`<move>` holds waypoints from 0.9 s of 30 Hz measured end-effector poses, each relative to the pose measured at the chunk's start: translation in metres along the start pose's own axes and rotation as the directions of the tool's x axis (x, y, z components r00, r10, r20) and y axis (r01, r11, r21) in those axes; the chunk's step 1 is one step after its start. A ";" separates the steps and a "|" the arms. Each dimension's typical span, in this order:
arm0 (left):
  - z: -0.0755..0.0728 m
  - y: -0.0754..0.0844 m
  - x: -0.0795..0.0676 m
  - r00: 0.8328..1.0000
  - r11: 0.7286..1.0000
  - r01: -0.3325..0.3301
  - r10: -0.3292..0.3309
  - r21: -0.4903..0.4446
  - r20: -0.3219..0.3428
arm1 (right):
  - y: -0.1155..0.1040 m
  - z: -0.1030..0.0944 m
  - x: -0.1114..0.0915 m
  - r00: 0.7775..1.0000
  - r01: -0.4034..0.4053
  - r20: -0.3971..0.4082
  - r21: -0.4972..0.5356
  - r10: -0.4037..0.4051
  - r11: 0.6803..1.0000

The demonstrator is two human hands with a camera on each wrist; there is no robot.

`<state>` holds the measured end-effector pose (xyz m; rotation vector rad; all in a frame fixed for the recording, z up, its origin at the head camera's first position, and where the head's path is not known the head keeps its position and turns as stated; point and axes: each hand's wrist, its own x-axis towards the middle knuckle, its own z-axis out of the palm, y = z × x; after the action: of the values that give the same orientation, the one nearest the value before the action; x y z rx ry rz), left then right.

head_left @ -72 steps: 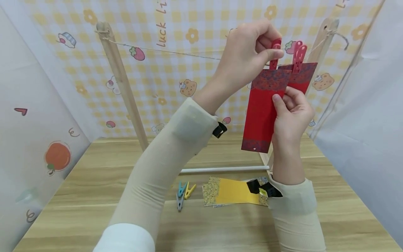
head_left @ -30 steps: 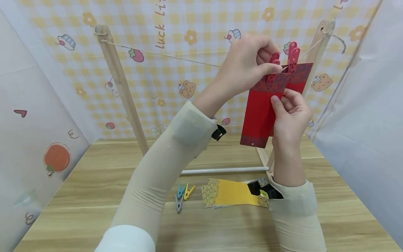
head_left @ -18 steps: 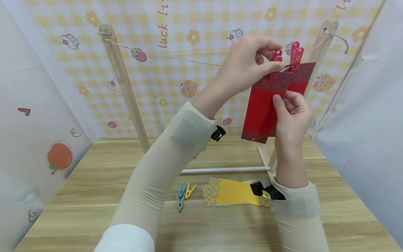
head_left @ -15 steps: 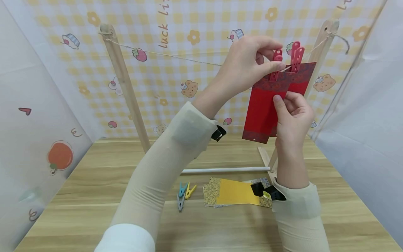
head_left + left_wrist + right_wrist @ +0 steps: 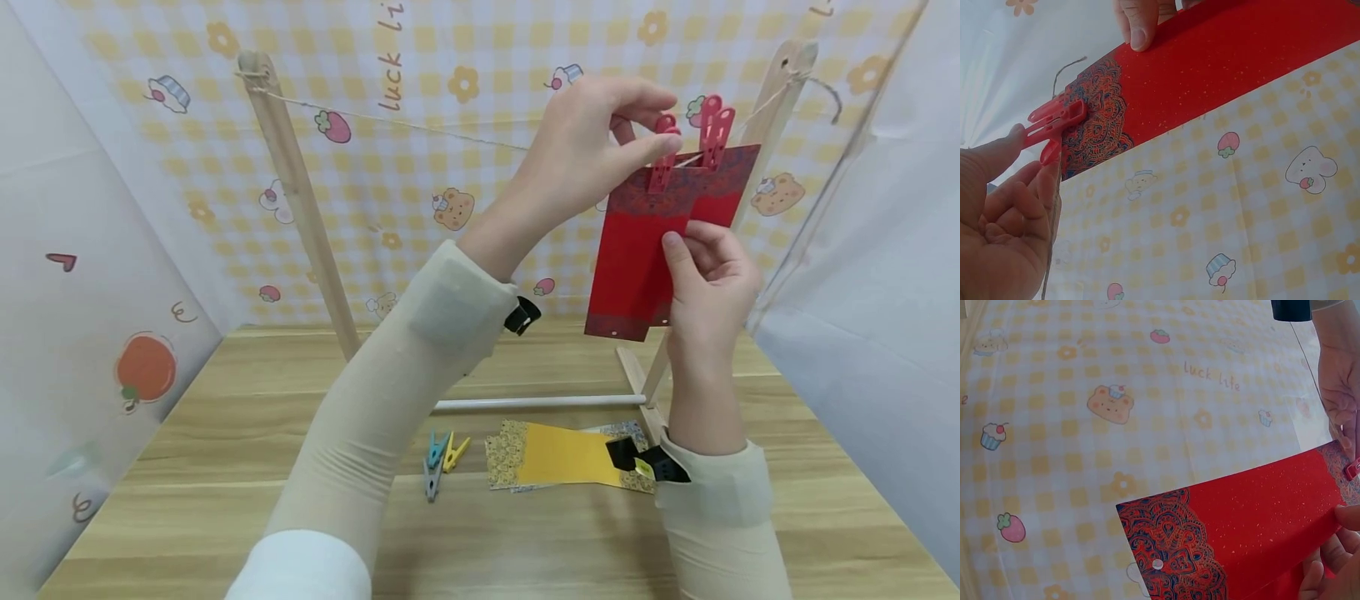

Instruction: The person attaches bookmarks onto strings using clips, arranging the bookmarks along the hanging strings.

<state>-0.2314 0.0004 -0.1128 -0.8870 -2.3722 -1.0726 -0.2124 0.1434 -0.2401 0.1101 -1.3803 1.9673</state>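
One front red card (image 5: 630,250) at the string (image 5: 420,127), its side pinched by my right hand (image 5: 708,279), its top in a red clip (image 5: 660,173) my left hand (image 5: 592,146) pinches; one rear red card (image 5: 720,208), apparently clipped already; unhung on the table (image 5: 555,542), yellow card (image 5: 566,454), three loose clips (image 5: 436,451).
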 end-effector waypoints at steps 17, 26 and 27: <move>-0.009 -0.001 -0.019 0.994 0.994 -0.081 0.076 -0.073 -0.072 | -0.001 -0.018 0.000 0.997 0.075 0.007 0.071 -0.076 0.995; -0.009 -0.008 -0.034 0.990 0.989 -0.124 0.117 -0.080 -0.079 | -0.001 -0.027 -0.002 0.993 0.104 0.038 0.136 -0.110 0.985; -0.009 -0.008 -0.035 0.990 0.989 -0.122 0.116 -0.079 -0.078 | -0.001 -0.028 -0.002 0.993 0.106 0.036 0.142 -0.112 0.984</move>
<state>-0.2105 -0.0246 -0.1314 -0.9881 -2.1990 -1.1435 -0.2018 0.1668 -0.2524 0.2891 -1.2361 1.9784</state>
